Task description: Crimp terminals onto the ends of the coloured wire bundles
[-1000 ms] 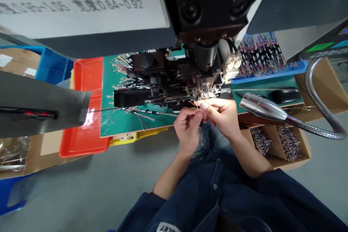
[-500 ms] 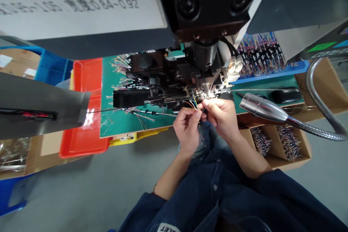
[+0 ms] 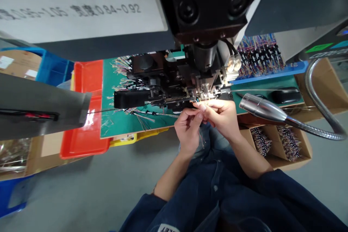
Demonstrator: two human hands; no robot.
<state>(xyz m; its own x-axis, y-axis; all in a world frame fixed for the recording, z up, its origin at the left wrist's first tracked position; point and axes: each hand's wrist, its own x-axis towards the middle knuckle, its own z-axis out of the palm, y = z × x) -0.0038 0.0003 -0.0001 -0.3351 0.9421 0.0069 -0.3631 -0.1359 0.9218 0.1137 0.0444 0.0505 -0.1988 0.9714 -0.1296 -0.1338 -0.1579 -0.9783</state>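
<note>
The fingers of my left hand and right hand are clenched on thin coloured wires at the front of a crimping machine. To my right, a divided cardboard box holds bundled wires, and a blue tray carries rows of more wires.

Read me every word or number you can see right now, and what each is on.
"宽度0.84-0.92": white printed placard, lower line
"宽度0.77-0.85": same placard, top line, cut by the frame edge
Number left of the lower line: too blurred
Dark control panel lettering: too blurred
White jacket tag: cut off, unreadable
</note>
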